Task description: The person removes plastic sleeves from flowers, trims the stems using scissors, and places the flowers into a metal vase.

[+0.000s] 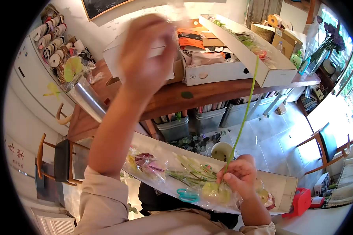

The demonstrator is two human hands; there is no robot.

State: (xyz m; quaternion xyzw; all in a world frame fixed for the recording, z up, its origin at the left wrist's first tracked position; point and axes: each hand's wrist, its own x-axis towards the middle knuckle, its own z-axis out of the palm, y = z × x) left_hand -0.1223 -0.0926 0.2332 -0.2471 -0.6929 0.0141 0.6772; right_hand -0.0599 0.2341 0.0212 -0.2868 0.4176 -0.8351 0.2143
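Note:
Up in front of me my left hand point(147, 55) is raised and smeared by motion, so its fingers cannot be made out. My right hand point(239, 176) pinches a long green flower stem point(245, 113), which points upward. The stem's lower end runs down towards a pale green bloom point(213, 192) that looks like an anthurium, partly wrapped in clear plastic. Beneath the right hand lies a long white cardboard box point(284, 186) with more stems point(188, 168) and plastic-wrapped flowers point(147, 164). Teal-handled scissors point(187, 195) rest near its front edge.
A wooden table point(208, 94) ahead carries an open carton point(213, 74) and another long flower box point(276, 76). Left stands a metal vase point(86, 98) with a green bloom. Metal bins point(210, 120) and a bucket point(222, 152) sit below. Chairs point(62, 160) stand at both sides.

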